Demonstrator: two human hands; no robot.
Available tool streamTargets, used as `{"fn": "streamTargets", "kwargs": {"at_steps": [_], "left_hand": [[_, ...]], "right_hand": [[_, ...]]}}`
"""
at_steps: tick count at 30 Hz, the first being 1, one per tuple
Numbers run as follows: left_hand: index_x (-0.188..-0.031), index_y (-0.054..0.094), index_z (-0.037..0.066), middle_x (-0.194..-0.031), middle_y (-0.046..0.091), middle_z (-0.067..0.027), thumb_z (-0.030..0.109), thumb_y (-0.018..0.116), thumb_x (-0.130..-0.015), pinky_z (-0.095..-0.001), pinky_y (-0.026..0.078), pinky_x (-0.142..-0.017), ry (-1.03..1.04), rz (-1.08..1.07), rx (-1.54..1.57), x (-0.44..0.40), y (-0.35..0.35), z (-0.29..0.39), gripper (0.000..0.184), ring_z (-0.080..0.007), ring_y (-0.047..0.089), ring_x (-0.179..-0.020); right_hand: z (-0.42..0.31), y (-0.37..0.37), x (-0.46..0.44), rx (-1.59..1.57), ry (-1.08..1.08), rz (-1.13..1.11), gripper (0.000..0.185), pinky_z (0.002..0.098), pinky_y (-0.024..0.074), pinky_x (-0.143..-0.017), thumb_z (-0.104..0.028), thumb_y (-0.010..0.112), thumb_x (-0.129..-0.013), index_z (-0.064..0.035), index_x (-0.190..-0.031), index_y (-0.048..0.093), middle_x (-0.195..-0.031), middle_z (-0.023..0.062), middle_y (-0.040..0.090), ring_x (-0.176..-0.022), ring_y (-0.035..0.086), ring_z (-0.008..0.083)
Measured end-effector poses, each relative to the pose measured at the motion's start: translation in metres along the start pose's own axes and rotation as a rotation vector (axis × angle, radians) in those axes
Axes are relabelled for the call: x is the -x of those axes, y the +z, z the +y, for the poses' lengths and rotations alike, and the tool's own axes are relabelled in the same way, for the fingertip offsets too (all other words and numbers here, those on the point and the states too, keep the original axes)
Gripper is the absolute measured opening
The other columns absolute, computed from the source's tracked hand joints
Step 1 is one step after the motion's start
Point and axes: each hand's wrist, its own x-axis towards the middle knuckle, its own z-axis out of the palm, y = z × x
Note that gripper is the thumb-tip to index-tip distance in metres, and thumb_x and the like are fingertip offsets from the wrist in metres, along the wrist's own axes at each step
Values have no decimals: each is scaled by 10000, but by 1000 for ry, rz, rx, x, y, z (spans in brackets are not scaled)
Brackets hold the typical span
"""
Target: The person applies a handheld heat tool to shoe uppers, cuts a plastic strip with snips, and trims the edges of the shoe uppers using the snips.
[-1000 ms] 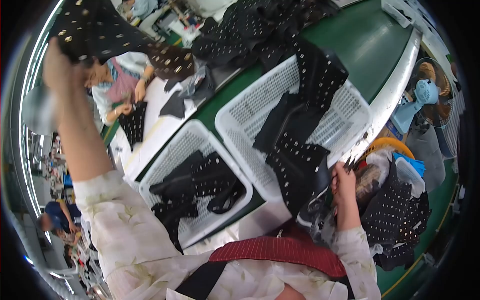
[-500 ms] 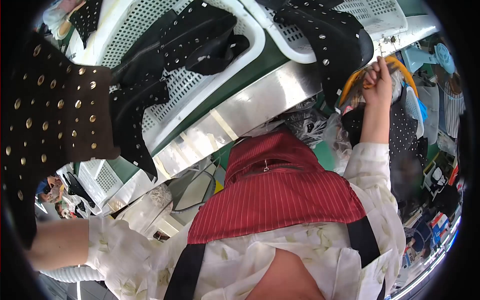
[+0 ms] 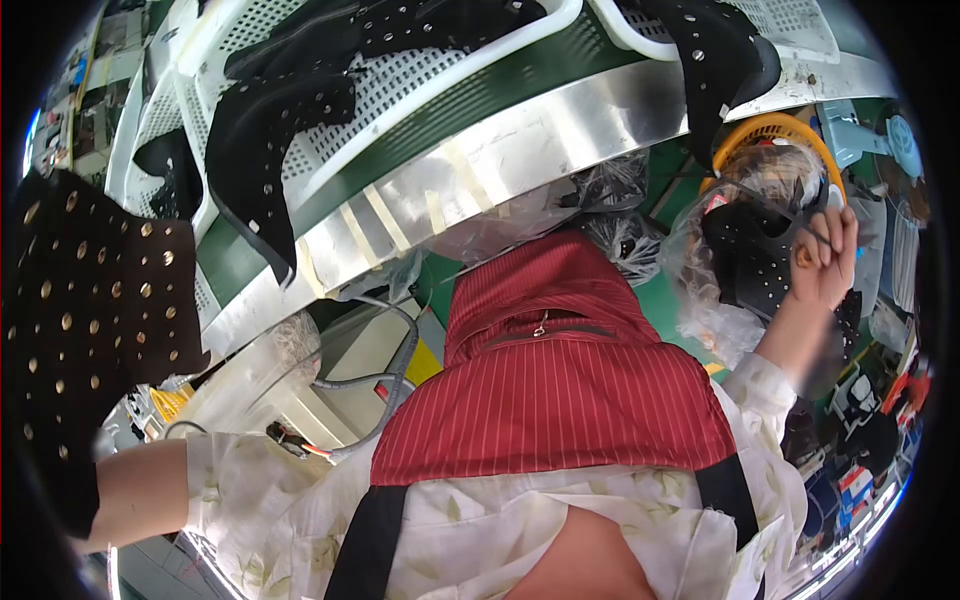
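At the person's far left, off the bench edge: a dark studded piece [image 3: 100, 310] is hanging spread, its metal studs showing in loose rows, its lower part covering the end of the left forearm [image 3: 140, 485].
Left hand: the cloth and the dark picture rim are hiding it; cannot tell whether it is gripping, though the hang of the piece suggests so.
Right hand [image 3: 825, 255]: raised well apart from the piece, near the orange basket [image 3: 780, 122], fingers partly curled. Something thin and dark is crossing by the fingers; cannot tell if it is being held.
Left white basket [image 3: 400, 80]: holding black pieces; one studded black strip [image 3: 275, 115] is drooping over its rim across the metal edge [image 3: 540, 140].
Right white basket [image 3: 640, 42]: another studded piece [image 3: 712, 65] is draping over its side.
Below the right hand: dotted black cloth [image 3: 745, 255] is lying among clear plastic [image 3: 715, 325].
Step in hand (judged): apparently handling a single piece, holding it out apart from the basketed ones.
Next move (judged): calling for a sure hold on the piece and clearance from the drooping strip; any two-handed work would be needing the right hand brought across the red apron [image 3: 560, 410].
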Motion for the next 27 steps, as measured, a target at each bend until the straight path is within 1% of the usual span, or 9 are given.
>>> {"fn": "streamTargets", "kwargs": {"at_steps": [6,7,9,14,15,16,17,21,27], "left_hand": [[-1094,595,-15,-1074,626,-136,282,483,-922,-358,493,-833,-10,122,57,74,-60,35,361,-240,605,-947],[-1096,593,-14,-1075,626,-136,280,483,-923,-358,496,-834,-1,142,69,88,-71,45,359,-241,606,-948],[-1100,591,-12,-1078,626,-135,277,484,-926,-359,501,-834,14,178,101,119,-88,63,353,-242,609,-950],[-1108,584,-7,-1084,626,-134,268,486,-934,-360,514,-834,6,272,167,195,-125,101,340,-246,616,-956],[-1110,583,-5,-1086,626,-133,266,487,-935,-360,516,-834,9,284,184,207,-126,112,337,-247,617,-957],[-1140,565,-3,-1097,620,-132,248,491,-933,-378,510,-857,-36,258,219,219,-120,109,333,-252,608,-987],[-1169,546,0,-1108,615,-131,229,494,-932,-396,505,-879,-87,230,247,235,-105,100,334,-257,599,-1018],[-1129,568,-2,-1079,617,-113,171,518,-915,-340,512,-816,-106,324,207,294,-66,82,280,-227,611,-951],[-1037,581,-6,-1005,628,-86,149,532,-917,-273,526,-741,121,245,239,311,-81,74,201,-155,618,-874]], "right_hand": [[8,15,45,245,105,-547,214,152,377,-378,-185,615,-890,-108,-729,498,-584,-28,532,-394,438,35],[8,11,50,228,147,-708,163,202,410,-394,-153,641,-866,-85,-736,570,-663,9,603,-451,525,95],[10,17,23,112,410,-1432,89,264,439,-420,-130,650,-850,-45,-830,636,-711,31,627,-505,578,161],[49,7,38,-108,499,-1783,183,319,455,-482,-194,657,-835,-13,-853,636,-758,103,638,-609,598,223],[53,1,52,28,576,-1572,212,307,412,-439,-211,662,-822,-4,-825,614,-691,96,610,-525,556,202],[57,1,92,170,477,-978,245,284,366,-409,-211,695,-779,6,-799,582,-628,84,573,-451,494,166],[68,8,105,316,455,-760,268,264,325,-389,-218,707,-756,7,-784,565,-584,63,533,-403,420,118],[107,16,121,346,794,-670,239,190,293,-408,-222,670,-812,-14,-857,561,-673,46,542,-466,396,47],[146,45,125,208,948,-846,155,176,343,-467,-150,633,-844,-6,-874,587,-982,141,575,-572,443,48]]}}
